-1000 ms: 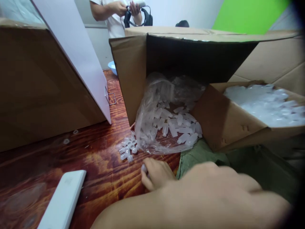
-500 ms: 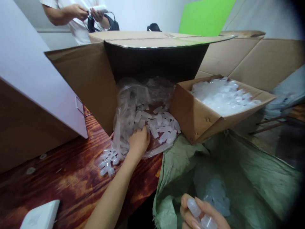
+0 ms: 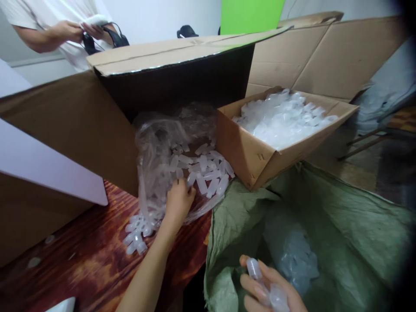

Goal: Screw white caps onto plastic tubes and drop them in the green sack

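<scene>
My left hand (image 3: 177,203) reaches into a clear plastic bag (image 3: 159,147) of small translucent plastic bottles (image 3: 208,171); its fingers curl down among them, and what they grip is hidden. The bag spills out of a big cardboard box (image 3: 81,125) lying on its side. My right hand (image 3: 268,288) is at the bottom edge, fingers closed on a small clear plastic bottle (image 3: 254,269), held over the mouth of a green woven sack (image 3: 325,225). A little heap of clear caps (image 3: 136,234) lies on the wooden table beside the bag.
A smaller cardboard box (image 3: 256,160) full of clear bottles stands to the right of the bag. More flattened cardboard (image 3: 312,56) rises behind it. Another person's hands (image 3: 78,30) hold a dark strapped device at the top left. A white panel (image 3: 42,169) leans at the left.
The view has swung right. My left hand went from the table edge up into the bag of bottles. My right hand, with a bottle, has come into view over the green sack.
</scene>
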`<state>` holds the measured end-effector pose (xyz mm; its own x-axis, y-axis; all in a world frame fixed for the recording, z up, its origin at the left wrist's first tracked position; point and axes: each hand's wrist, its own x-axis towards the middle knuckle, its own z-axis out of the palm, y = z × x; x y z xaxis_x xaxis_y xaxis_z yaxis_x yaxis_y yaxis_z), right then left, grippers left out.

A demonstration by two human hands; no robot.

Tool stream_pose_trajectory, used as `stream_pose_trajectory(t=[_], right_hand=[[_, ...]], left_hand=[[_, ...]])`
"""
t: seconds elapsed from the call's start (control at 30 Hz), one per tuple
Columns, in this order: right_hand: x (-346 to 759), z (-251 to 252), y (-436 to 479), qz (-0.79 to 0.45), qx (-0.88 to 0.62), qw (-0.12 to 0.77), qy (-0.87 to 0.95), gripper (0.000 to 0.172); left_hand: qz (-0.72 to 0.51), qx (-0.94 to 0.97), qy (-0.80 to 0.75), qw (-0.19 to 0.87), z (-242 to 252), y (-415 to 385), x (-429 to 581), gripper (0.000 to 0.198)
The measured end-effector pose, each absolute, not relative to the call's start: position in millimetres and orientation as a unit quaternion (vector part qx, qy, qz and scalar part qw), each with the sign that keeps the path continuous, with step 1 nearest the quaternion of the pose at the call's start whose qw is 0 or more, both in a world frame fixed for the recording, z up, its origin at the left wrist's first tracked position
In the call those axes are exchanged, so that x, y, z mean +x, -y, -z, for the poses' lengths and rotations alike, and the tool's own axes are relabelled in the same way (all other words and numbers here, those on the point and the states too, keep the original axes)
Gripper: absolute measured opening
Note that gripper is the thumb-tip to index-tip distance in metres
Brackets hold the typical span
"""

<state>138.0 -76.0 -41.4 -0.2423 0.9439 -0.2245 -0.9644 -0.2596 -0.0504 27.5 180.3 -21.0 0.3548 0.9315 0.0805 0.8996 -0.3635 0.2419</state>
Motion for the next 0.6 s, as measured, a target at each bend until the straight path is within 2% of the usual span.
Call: stream_pose_trajectory(t=[0.13, 0.33, 0.4, 0.5, 0.6], right_hand=[[144.1, 42.0, 72.0, -0.776, -0.117, 0.618, -0.047, 0.027], [152.9, 33.4, 72.3, -0.755, -0.156, 0.636, -0.036, 0.017], [155.7, 26.4, 72.3, -0.741, -0.172, 0.649, -0.021, 0.017], [160.4, 14.5, 70.7, -0.692, -0.224, 0.686, 0.005, 0.016], [164.6, 3.9, 67.6, -0.601, -0.320, 0.731, 0.038, 0.026]], left_hand=[[-0.134, 0.813, -0.558, 0.099, 15.8, -181.4, 26.2, 0.019], [-0.212, 0.798, -0.533, 0.183, 3.4, -169.9, 34.7, 0.028], [-0.245, 0.786, -0.494, 0.279, -3.5, -156.9, 43.0, 0.028], [-0.282, 0.685, -0.417, 0.527, -15.0, -131.6, 55.0, 0.027], [-0.245, 0.575, -0.369, 0.688, -25.7, -107.5, 61.6, 0.034]])
